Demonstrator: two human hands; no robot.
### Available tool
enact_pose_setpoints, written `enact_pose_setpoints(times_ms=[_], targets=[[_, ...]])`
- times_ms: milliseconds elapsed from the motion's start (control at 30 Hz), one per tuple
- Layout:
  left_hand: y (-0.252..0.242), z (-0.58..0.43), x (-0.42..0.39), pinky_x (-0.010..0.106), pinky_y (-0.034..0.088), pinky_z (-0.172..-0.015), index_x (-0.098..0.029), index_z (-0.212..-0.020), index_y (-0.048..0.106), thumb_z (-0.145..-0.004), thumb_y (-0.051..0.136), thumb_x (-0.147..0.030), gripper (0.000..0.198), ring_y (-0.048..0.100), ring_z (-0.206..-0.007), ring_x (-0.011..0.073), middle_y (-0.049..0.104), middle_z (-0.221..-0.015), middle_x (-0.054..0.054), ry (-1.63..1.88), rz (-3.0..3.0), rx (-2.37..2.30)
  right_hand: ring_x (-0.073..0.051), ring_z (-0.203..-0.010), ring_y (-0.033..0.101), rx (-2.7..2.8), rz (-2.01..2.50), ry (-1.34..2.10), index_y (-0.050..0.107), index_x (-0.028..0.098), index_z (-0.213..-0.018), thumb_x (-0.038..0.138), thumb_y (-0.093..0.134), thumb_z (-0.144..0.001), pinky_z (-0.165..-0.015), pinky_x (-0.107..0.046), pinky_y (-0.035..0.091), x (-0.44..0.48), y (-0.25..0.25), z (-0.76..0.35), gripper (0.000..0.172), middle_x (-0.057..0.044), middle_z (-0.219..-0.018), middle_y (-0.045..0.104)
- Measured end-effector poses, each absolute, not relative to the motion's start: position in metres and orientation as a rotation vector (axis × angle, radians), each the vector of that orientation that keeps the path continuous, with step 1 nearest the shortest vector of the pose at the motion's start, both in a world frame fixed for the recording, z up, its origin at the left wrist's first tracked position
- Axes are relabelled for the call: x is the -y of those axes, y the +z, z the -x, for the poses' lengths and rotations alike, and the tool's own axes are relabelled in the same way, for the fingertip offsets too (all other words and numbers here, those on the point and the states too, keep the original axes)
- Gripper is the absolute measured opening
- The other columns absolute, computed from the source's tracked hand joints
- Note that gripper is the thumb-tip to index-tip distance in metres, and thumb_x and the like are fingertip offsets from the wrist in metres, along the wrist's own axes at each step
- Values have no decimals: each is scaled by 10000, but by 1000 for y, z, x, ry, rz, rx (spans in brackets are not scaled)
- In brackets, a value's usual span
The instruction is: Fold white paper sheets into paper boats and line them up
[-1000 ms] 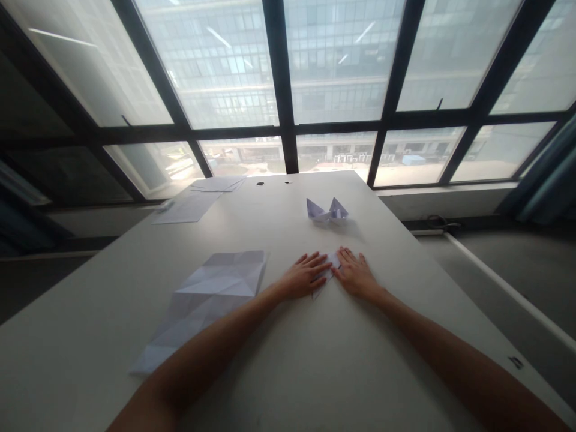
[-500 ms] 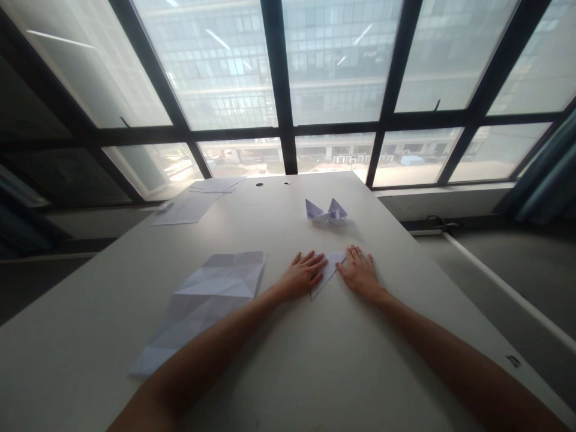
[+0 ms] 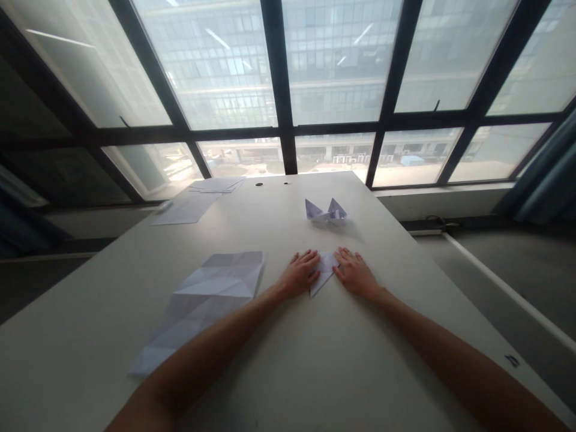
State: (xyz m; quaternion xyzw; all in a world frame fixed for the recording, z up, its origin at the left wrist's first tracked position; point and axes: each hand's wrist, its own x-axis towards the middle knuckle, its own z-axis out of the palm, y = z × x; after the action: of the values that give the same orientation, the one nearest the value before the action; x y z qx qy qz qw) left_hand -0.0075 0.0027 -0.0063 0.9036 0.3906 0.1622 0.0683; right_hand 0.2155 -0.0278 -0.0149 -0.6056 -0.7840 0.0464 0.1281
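A small folded piece of white paper (image 3: 323, 277) lies on the white table between my two hands, its pointed lower corner facing me. My left hand (image 3: 299, 274) rests flat on the left part of the paper, fingers stretched out. On the right, my right hand (image 3: 355, 273) lies with its fingers extended over the paper's right corner. The fingers cover both sides of the fold. Just beyond stands an origami piece (image 3: 327, 215) with two upright pointed peaks.
Left of my forearm lies a larger creased paper sheet (image 3: 216, 288), partly under the arm in view. More flat sheets (image 3: 189, 210) lie at the table's far left. A small dark object (image 3: 512, 360) is near the right edge. Windows (image 3: 333, 72) rise behind the table.
My right hand has shifted slightly left, and the paper's right corner now appears folded inward under its fingers. My left hand has drawn back slightly to the left.
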Motion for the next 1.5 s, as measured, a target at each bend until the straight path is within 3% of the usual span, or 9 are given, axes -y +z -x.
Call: enact_pose_setpoints(times_ms=[100, 200, 367, 567, 800, 967, 1500], targets=[[-6, 7, -7, 424, 365, -1136, -208, -1282, 616, -924, 528, -235, 370, 496, -1320, 233, 574, -1388, 86, 706, -2674, -1135, -257, -1457, 253, 2235, 1829, 110, 413, 128, -1466, 382, 375, -991, -1168, -477, 171, 29, -15, -215, 540, -148, -1563, 331], [-7, 7, -9, 407, 413, -1110, -210, -1228, 658, -912, 556, -228, 333, 552, -1264, 229, 625, -1323, 82, 813, -2670, -1036, -265, -1419, 316, 2197, 1869, 52, 462, 136, -1431, 385, 396, -983, -1151, -462, 202, 31, -13, -214, 517, -154, -1528, 395], [-8, 7, -8, 427, 407, -1119, -232, -1295, 614, -924, 557, -228, 376, 511, -1308, 226, 610, -1347, 70, 770, -2732, -862, -277, -1281, 428, 2157, 1887, -85, 563, 169, -1335, 397, 434, -968, -1056, -396, 316, 35, -4, -213, 451, -139, -1425, 510], [-2, 6, -2, 397, 391, -1128, -235, -1300, 614, -975, 467, -271, 358, 519, -1298, 203, 626, -1328, 55, 688, -2731, -919, -301, -1204, 447, 2136, 1872, -106, 603, 187, -1270, 389, 471, -954, -980, -403, 355, 39, 2, -212, 398, -142, -1337, 559], [3, 7, 5, 433, 268, -1177, -223, -1467, 418, -1009, 377, -416, 498, 327, -1439, 220, 409, -1528, 81, 412, -2789, -1087, -278, -1149, 470, 2129, 1832, -54, 642, 195, -1200, 398, 485, -955, -971, -377, 353, 40, 5, -211, 355, -128, -1211, 609], [1, 7, 4, 406, 234, -1185, -162, -1505, 333, -994, 375, -506, 617, 288, -1456, 232, 318, -1568, 130, 371, -2783, -1153, -263, -1124, 484, 2177, 1719, -44, 666, 203, -1143, 491, 531, -935, -969, -355, 361, 42, 7, -211, 379, -106, -1196, 619], [3, 4, 4, 408, 335, -1132, -89, -1423, 447, -996, 409, -475, 577, 418, -1378, 293, 475, -1453, 206, 425, -2787, -1306, -260, -1137, 493, 2170, 1690, -5, 667, 222, -1162, 452, 549, -938, -983, -353, 368, 39, 3, -213, 342, -97, -1205, 627]])
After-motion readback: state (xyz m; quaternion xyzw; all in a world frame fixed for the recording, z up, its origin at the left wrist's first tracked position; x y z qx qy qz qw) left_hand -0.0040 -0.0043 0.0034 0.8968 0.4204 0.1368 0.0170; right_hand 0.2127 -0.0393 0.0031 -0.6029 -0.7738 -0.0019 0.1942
